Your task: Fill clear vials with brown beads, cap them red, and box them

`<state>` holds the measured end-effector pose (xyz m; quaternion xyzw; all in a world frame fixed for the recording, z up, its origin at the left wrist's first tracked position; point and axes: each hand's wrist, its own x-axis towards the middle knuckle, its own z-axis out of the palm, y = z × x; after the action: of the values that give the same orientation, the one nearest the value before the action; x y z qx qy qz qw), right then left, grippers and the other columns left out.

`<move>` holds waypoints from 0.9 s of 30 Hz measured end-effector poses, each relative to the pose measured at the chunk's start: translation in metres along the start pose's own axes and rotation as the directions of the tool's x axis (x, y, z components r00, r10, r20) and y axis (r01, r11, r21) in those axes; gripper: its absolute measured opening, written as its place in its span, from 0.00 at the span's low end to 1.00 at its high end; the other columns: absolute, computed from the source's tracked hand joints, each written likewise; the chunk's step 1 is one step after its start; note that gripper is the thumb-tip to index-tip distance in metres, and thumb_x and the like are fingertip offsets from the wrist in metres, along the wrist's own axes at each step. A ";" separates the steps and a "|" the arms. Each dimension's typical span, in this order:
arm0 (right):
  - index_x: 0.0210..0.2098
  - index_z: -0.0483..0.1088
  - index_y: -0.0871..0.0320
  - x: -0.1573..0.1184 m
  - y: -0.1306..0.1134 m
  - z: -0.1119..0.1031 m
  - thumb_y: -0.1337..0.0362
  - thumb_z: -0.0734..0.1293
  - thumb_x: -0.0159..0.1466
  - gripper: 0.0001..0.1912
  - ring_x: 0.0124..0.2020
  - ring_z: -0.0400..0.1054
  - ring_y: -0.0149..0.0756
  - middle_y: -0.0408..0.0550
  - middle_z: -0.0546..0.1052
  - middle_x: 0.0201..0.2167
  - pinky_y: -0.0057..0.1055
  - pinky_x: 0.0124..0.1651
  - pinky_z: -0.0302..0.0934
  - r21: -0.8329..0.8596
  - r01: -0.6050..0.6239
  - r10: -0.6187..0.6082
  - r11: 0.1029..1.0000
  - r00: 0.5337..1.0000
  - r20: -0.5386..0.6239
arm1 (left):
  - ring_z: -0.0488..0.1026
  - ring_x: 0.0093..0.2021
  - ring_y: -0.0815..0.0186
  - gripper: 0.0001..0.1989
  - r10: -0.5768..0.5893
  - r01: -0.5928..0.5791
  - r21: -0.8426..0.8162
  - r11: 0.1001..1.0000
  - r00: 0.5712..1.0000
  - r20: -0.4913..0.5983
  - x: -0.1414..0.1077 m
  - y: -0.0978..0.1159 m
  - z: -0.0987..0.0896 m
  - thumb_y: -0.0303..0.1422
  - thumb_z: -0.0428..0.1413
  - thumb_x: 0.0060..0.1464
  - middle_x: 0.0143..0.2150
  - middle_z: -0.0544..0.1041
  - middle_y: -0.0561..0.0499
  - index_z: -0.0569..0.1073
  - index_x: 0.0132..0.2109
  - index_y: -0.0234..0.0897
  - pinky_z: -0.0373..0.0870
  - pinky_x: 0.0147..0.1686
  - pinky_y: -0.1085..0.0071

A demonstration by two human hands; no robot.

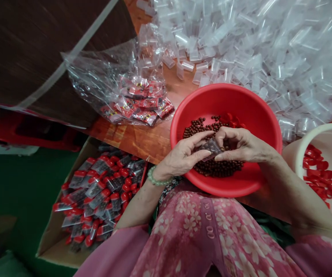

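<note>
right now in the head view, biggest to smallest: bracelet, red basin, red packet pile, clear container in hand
1. Red basin
2. Red packet pile
3. Bracelet and clear container: too alike to rank, both partly hidden

No lettering can be read; the print on the red packets [146,103] is too blurred.
</note>
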<state>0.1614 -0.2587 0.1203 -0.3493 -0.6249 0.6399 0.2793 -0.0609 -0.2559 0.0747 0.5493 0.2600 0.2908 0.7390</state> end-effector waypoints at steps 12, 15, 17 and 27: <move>0.30 0.63 0.56 -0.007 0.001 0.003 0.58 0.76 0.62 0.18 0.25 0.58 0.24 0.36 0.66 0.25 0.23 0.28 0.56 0.051 -0.065 0.067 0.997 0.997 -0.032 | 0.76 0.60 0.57 0.25 0.037 -0.036 0.171 0.985 0.999 -0.003 -0.001 0.001 -0.003 0.36 0.59 0.64 0.63 0.77 0.41 0.70 0.66 0.36 0.73 0.59 0.64; 0.35 0.67 0.57 -0.015 -0.005 -0.008 0.56 0.73 0.65 0.13 0.26 0.62 0.26 0.39 0.71 0.27 0.25 0.29 0.59 -0.108 -0.112 0.109 0.988 0.993 -0.034 | 0.78 0.56 0.60 0.20 0.063 -0.062 0.184 0.981 0.998 0.000 -0.002 0.006 -0.003 0.37 0.59 0.65 0.58 0.80 0.43 0.75 0.60 0.36 0.73 0.58 0.66; 0.42 0.73 0.58 -0.021 -0.007 -0.019 0.54 0.72 0.66 0.14 0.32 0.70 0.31 0.45 0.78 0.34 0.28 0.34 0.63 -0.325 -0.187 0.204 0.927 0.979 0.019 | 0.79 0.49 0.63 0.15 0.073 -0.076 0.164 0.983 0.997 0.023 -0.003 0.009 -0.003 0.37 0.59 0.65 0.51 0.82 0.45 0.77 0.55 0.36 0.75 0.54 0.67; 0.51 0.73 0.66 0.003 0.028 -0.070 0.62 0.64 0.70 0.15 0.43 0.75 0.49 0.65 0.79 0.46 0.36 0.42 0.61 -0.868 -0.496 0.318 0.022 0.826 -0.465 | 0.80 0.44 0.68 0.07 -0.024 0.022 -0.034 0.999 0.998 -0.051 -0.001 0.008 0.001 0.33 0.55 0.68 0.45 0.80 0.45 0.70 0.50 0.34 0.78 0.46 0.73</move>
<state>0.2177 -0.2162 0.0936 -0.6502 -0.7334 0.1120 -0.1639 -0.0626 -0.2557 0.0824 0.5263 0.2804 0.3004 0.7445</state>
